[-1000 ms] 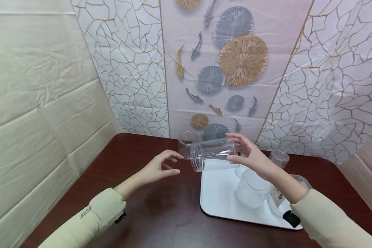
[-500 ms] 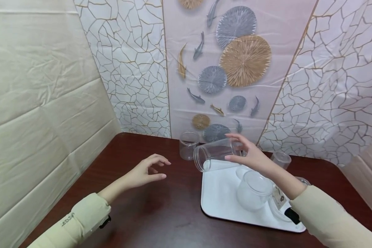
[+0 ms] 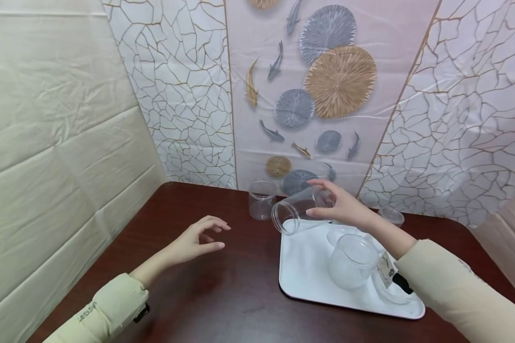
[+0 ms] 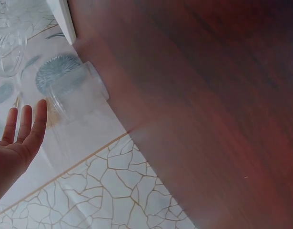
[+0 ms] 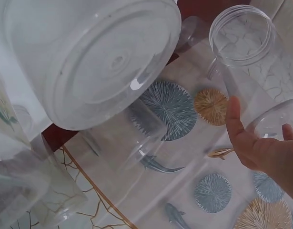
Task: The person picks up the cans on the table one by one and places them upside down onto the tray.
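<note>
My right hand point(image 3: 341, 207) grips a clear plastic jar point(image 3: 302, 206) near its base, with the thumb on one side and fingers on the other. Tilted, the jar points its open mouth left and toward me, above the tray's far-left corner. In the right wrist view, the same jar point(image 5: 253, 74) shows ridged threads at its mouth. My left hand point(image 3: 197, 241) hovers over the table at left, fingers loosely bent, touching nothing. The left wrist view has this hand point(image 4: 20, 143) at its left edge.
A white tray point(image 3: 304, 271) bears a rounded clear jar point(image 3: 353, 264) and a labelled clear container point(image 3: 386, 270), partly hidden by my right arm. Another clear jar point(image 3: 262, 202) stands on the dark table point(image 3: 223, 295) near the patterned wall. A clear container point(image 3: 391, 217) stands at back right.
My left hand has drawn back left, away from the jar's mouth. The jar in my right hand has turned so its mouth faces more toward me.
</note>
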`<action>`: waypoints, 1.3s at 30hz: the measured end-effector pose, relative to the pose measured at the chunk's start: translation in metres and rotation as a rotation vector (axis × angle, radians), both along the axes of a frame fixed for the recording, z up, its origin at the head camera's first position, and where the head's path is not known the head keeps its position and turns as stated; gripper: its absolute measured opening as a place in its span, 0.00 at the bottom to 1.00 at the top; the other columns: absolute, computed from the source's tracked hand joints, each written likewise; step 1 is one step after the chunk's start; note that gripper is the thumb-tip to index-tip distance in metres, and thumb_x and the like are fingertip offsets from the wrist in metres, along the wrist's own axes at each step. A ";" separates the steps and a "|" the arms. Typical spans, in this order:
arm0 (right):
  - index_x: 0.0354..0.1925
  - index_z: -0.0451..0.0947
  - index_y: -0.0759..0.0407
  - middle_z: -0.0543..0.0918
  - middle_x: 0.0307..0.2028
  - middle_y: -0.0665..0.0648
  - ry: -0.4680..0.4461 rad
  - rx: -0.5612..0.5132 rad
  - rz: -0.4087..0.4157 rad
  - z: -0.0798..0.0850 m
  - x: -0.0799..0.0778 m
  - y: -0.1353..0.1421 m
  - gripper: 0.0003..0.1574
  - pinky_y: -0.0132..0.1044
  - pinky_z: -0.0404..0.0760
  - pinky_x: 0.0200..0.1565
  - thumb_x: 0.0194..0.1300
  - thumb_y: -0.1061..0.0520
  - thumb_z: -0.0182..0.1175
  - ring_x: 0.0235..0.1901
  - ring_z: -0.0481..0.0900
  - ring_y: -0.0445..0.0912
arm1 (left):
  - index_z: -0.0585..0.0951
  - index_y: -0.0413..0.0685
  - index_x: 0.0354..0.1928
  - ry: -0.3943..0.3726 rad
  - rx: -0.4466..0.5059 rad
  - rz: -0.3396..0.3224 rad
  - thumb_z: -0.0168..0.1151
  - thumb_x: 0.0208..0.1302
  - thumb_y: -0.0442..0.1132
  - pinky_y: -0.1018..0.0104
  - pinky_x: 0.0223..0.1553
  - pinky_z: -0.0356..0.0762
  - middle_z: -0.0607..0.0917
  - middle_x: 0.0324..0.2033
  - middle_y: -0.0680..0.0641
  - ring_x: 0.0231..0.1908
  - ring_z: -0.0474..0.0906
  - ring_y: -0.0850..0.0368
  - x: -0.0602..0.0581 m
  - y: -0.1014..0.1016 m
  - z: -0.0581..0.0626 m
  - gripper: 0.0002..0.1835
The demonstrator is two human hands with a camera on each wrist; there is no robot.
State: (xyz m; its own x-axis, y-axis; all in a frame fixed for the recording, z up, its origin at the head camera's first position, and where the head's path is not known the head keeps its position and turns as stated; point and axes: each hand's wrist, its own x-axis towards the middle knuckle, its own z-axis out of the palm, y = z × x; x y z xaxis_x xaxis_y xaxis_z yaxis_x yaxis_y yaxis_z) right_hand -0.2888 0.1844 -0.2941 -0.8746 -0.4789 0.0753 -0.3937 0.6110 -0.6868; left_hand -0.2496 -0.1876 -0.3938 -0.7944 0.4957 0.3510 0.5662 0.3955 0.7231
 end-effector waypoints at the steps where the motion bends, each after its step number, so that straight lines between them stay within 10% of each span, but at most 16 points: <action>1: 0.69 0.55 0.56 0.64 0.63 0.68 0.004 0.005 0.002 0.000 -0.001 0.000 0.46 0.61 0.67 0.58 0.59 0.50 0.65 0.61 0.65 0.65 | 0.77 0.47 0.51 0.000 0.002 0.001 0.66 0.58 0.37 0.56 0.43 0.82 0.76 0.52 0.48 0.48 0.72 0.58 0.001 0.000 -0.001 0.18; 14: 0.66 0.60 0.64 0.61 0.64 0.72 0.197 0.128 0.096 -0.004 -0.010 -0.004 0.42 0.65 0.64 0.59 0.57 0.56 0.66 0.64 0.58 0.67 | 0.77 0.49 0.50 -0.007 0.023 -0.006 0.66 0.57 0.35 0.59 0.41 0.82 0.77 0.51 0.46 0.48 0.72 0.63 0.010 -0.003 -0.010 0.17; 39: 0.61 0.67 0.65 0.71 0.52 0.74 0.264 0.342 0.108 -0.026 -0.029 -0.014 0.44 0.60 0.73 0.50 0.46 0.56 0.70 0.51 0.72 0.65 | 0.76 0.50 0.51 -0.020 -0.003 -0.036 0.65 0.59 0.37 0.59 0.42 0.82 0.76 0.53 0.42 0.49 0.71 0.63 0.019 -0.001 -0.012 0.17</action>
